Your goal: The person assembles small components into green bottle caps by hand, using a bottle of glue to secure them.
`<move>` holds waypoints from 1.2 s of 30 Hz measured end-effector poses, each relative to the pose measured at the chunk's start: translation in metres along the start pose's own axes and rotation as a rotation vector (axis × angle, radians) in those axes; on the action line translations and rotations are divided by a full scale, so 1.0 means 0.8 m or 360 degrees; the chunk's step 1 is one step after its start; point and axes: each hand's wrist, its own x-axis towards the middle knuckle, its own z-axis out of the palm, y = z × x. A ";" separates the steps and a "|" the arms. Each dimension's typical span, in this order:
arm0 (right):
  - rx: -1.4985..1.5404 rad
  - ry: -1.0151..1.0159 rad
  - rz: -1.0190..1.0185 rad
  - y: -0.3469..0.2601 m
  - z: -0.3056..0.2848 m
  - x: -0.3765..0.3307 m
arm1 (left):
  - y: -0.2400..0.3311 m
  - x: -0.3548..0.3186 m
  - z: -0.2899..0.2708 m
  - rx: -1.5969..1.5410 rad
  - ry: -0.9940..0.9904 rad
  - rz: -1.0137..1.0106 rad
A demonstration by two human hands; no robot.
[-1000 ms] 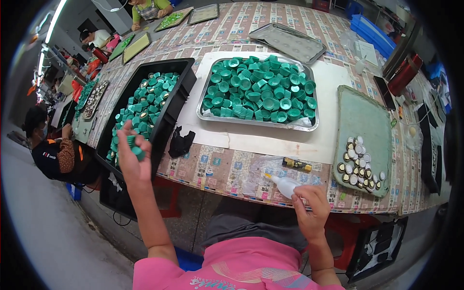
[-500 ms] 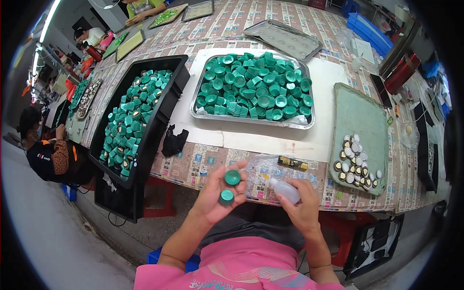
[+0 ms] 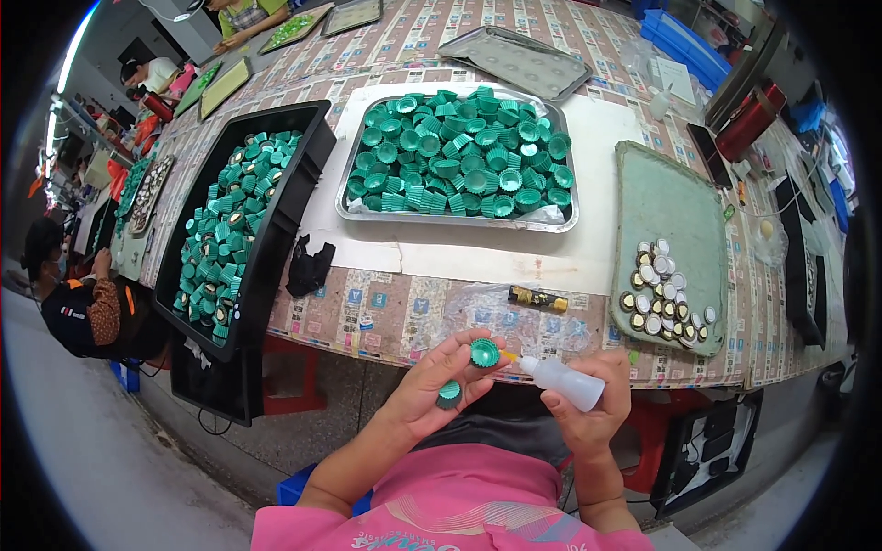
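Translucent bottle (image 3: 568, 383) brought nearer fluted green cup (image 3: 484, 353), right grip (image 3: 593, 399) wrapped round bottle, left grip (image 3: 441, 381) clasping two ridged cups (image 3: 448, 395)

- Our cups (image 3: 484, 354): grn
- Our btl (image 3: 570, 384): cloudy wht w/ yel. tip (image 3: 510, 356)
- Our shirt (image 3: 459, 487): pink
- Our tray (image 3: 669, 202): pale grn
- Our tbl. cover (image 3: 395, 298): pinkish brn, wht bands, blu sqs.

The person wears a pink shirt (image 3: 459, 473) at six o'clock, its short sleeves (image 3: 287, 530) at seven and five. Fine pale lines (image 3: 450, 514), whitish to yellowish, sweep in waves across the front, with light lettering (image 3: 393, 542) beside them toward half past six. Dark grey trousers (image 3: 510, 432) show beyond the hem. The forearms (image 3: 354, 464), left hand (image 3: 432, 390) and right hand (image 3: 595, 413) are bare.
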 end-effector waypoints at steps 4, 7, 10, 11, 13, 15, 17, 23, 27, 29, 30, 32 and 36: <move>-0.0125 0.0016 -0.0083 -0.004 0.001 -0.005 | -0.002 -0.001 0.007 0.0039 -0.0064 -0.0010; -0.0109 0.0033 -0.0080 -0.006 0.006 -0.008 | -0.005 -0.002 0.008 0.0061 -0.0093 0.0013; -0.0170 0.0013 -0.0125 -0.005 0.008 -0.008 | -0.008 -0.003 0.004 0.0020 -0.0160 0.0012; -0.0173 0.0013 -0.0125 -0.004 0.009 -0.010 | -0.009 -0.003 0.004 0.0022 -0.0149 0.0014; -0.0197 -0.0008 -0.0017 -0.002 0.011 -0.014 | -0.010 -0.003 0.003 0.0024 -0.0138 0.0017; -0.0207 -0.0010 -0.0018 -0.002 0.011 -0.014 | -0.010 -0.003 0.001 0.0028 -0.0163 0.0042; -0.0216 -0.0011 -0.0018 -0.002 0.012 -0.013 | -0.008 -0.005 0.001 0.0060 -0.0140 0.0049; -0.0262 -0.0012 -0.0107 -0.009 0.012 -0.012 | -0.006 -0.007 -0.010 0.0277 0.0018 0.0154; -0.0246 -0.0013 -0.0014 -0.011 0.013 -0.013 | -0.005 -0.009 -0.009 0.0438 0.0055 0.0320; -0.0217 0.0021 -0.0033 -0.010 0.014 -0.012 | -0.005 -0.009 -0.007 0.0527 0.0038 0.0450; -0.0192 0.0070 -0.0016 -0.010 0.015 -0.012 | -0.004 -0.009 -0.007 0.0615 0.0022 0.0578; -0.0168 0.0120 0.0000 -0.006 0.015 -0.012 | -0.003 -0.009 -0.008 0.0740 0.0052 0.0697; -0.0077 0.0184 0.0124 0.017 0.024 -0.009 | 0.005 -0.009 -0.005 0.1362 0.0043 0.1192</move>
